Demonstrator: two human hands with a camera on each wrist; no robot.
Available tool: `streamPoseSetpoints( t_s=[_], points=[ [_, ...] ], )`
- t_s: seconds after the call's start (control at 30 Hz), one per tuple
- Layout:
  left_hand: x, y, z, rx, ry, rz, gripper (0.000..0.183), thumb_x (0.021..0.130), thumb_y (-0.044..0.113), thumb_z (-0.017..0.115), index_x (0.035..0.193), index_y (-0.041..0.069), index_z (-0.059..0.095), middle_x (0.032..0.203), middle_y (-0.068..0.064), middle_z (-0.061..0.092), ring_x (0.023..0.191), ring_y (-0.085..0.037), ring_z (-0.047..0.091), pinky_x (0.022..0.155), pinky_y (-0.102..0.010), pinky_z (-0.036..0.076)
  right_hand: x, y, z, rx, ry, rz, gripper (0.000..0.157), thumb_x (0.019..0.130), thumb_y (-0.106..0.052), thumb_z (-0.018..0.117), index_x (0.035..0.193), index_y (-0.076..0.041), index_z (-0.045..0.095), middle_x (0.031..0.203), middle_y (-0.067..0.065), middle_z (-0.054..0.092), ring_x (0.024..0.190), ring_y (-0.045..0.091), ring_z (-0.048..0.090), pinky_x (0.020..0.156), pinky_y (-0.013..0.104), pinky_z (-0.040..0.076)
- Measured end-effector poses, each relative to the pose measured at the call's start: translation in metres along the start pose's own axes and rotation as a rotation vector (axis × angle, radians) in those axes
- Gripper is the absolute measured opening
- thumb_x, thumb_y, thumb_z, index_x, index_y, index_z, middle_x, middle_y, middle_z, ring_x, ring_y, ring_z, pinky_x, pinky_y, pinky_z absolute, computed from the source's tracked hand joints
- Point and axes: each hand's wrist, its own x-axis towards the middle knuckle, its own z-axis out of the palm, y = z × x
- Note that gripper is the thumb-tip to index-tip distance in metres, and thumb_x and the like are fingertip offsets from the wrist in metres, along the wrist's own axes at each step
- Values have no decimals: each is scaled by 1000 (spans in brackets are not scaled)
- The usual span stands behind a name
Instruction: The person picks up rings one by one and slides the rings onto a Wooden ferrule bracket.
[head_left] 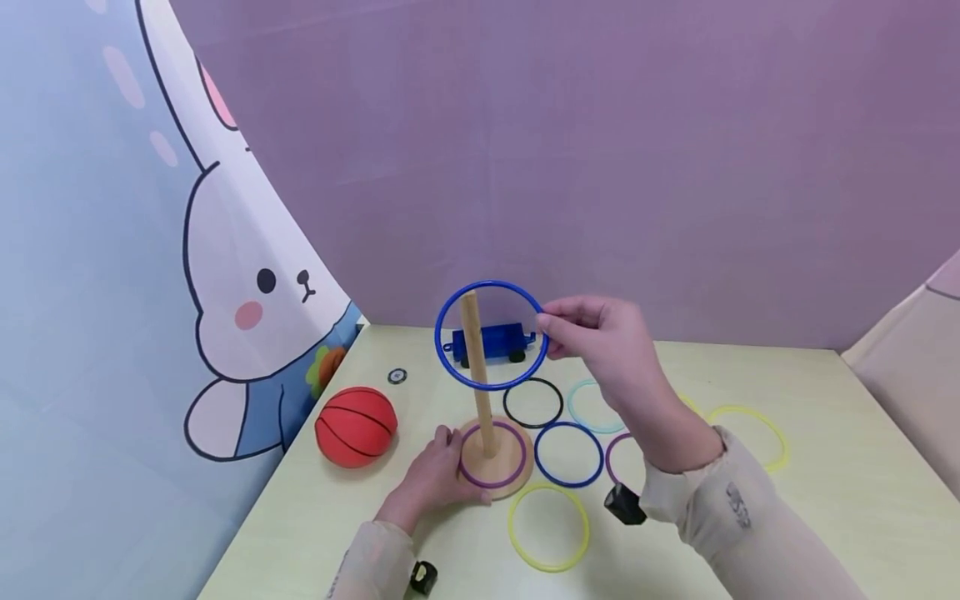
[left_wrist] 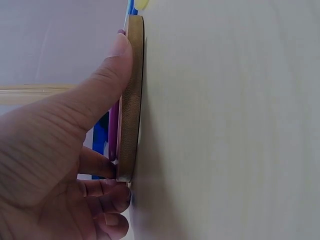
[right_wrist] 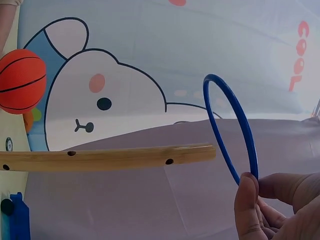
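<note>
My right hand (head_left: 611, 337) pinches a blue ring (head_left: 495, 283) at its right edge between thumb and fingers. In the right wrist view that ring is tilted just past the tip of a wooden post (right_wrist: 110, 160); in the head view it frames the post's upper end. My left hand (head_left: 433, 473) holds the stand's round wooden base (head_left: 506, 462) at its near-left edge, the thumb (left_wrist: 112, 75) along one side and fingers at the other. A purple ring (head_left: 491, 485) lies on the base around the post. The base rests on the table.
Right of the stand lie another blue ring (head_left: 569, 423), a black ring (head_left: 533, 380), a light-blue ring (head_left: 570, 404) and several others. A yellow ring (head_left: 549, 569) lies nearer. A red ball (head_left: 356, 427) sits left; a blue toy wagon (head_left: 502, 342) stands behind the post.
</note>
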Motion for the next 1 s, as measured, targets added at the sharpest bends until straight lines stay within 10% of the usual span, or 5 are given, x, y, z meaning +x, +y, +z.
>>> streamPoseSetpoints(
  t_s=[1.0],
  points=[
    [5,3,1,-19,6,-17,115,60,62,84,145,-3,40,131,-17,42,121,-34,50,94,-51,49,12,29,9,-19,10,116,19,90,-13,71,103,1,71,96,20,68,74,26,67,71,33,58]
  ],
)
